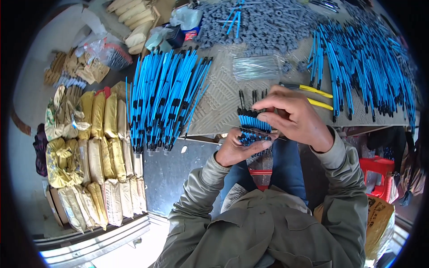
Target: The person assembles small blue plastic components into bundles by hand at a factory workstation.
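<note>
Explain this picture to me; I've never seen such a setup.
There is no machine here, just a person's two bare hands, seen from above by a fisheye camera worn on the head; that is why straight edges bend. The left hand holds a bundle of blue-and-black sticks. The right hand is at the bundle's upper end; whether it pinches anything is unclear. The work surface carries large piles of similar sticks, grey pieces, thin metal rods and yellow-handled pliers.

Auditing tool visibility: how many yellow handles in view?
2. The upper handle lies on the table by the right hand; the lower handle is just nearer the person, its inner end behind that hand. Others may be hidden under the piles.
</note>
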Tool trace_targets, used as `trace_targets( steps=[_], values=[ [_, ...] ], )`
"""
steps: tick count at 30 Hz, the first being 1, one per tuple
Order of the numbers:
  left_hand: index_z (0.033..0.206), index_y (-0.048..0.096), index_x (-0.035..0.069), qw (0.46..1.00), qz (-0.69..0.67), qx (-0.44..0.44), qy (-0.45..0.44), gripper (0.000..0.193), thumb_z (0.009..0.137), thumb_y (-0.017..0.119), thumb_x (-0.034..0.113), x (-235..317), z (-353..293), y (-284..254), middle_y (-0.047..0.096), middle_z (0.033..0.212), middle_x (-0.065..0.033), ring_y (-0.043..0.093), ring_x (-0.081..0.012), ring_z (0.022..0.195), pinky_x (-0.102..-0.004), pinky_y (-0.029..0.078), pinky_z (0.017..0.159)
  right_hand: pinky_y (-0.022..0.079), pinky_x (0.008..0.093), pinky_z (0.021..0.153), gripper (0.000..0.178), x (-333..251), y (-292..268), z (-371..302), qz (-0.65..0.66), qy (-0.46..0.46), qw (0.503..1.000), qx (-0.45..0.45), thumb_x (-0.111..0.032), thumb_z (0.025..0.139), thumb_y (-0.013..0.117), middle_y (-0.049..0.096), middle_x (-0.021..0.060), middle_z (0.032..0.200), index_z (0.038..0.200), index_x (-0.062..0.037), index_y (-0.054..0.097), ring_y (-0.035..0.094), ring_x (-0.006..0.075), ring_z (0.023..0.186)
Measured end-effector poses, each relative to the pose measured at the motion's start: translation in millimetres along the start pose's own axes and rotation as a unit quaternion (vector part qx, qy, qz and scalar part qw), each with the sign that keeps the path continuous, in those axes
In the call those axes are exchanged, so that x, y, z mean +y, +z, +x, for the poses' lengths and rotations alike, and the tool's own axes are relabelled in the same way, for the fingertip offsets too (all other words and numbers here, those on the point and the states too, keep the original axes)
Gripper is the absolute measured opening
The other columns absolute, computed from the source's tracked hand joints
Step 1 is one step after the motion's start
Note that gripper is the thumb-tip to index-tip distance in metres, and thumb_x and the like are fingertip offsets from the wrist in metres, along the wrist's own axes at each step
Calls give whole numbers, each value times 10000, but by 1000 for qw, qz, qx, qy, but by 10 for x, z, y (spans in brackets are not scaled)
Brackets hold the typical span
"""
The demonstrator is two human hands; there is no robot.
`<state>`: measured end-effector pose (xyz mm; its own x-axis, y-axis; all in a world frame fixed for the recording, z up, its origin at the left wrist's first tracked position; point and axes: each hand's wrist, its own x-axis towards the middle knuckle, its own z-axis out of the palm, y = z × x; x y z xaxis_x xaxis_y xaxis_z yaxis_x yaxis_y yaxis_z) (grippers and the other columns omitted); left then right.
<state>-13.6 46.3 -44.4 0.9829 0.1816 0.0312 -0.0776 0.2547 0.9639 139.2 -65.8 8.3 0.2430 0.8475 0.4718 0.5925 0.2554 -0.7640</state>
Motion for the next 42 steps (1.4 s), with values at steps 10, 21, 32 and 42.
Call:
trace_targets(
  steps=[10, 21, 32, 42],
  values=[
    [1034, 643, -4, 997, 79, -9, 20, 232, 808, 671, 40, -50, -49, -95, 672, 952, -48, 593, -84, 876, -245, 483, 774, 345, 269, 534, 198, -82, 103, 96, 16, 25, 999, -25, 5, 767, 655, 485, 41, 722, 961, -21, 626, 453, 120, 609],
    [1027, 643, -1, 995, 93, 1, 24, 216, 814, 660, 31, -46, -90, -94, 670, 961, -51, 598, -91, 882, -247, 486, 785, 363, 290, 526, 187, -116, 186, 92, -57, 2, 998, 8, -18, 784, 644, 507, 65, 730, 970, -23, 620, 477, 166, 594],
    [954, 668, 0, 991, 127, -36, 25, 181, 777, 694, 30, -4, -70, -156, 675, 895, -72, 610, -116, 846, -274, 493, 774, 360, 306, 500, 143, -54, 208, 129, 37, -39, 998, -14, -48, 773, 645, 500, 65, 695, 913, -45, 616, 493, 166, 568],
    [901, 676, -13, 992, 125, 14, 22, 178, 748, 731, 59, -107, -147, -165, 672, 820, -58, 602, -96, 775, -248, 486, 709, 362, 325, 477, 140, -137, 306, 86, -53, -22, 998, 30, -71, 766, 647, 502, 73, 681, 896, -72, 596, 489, 203, 530]
  ],
)
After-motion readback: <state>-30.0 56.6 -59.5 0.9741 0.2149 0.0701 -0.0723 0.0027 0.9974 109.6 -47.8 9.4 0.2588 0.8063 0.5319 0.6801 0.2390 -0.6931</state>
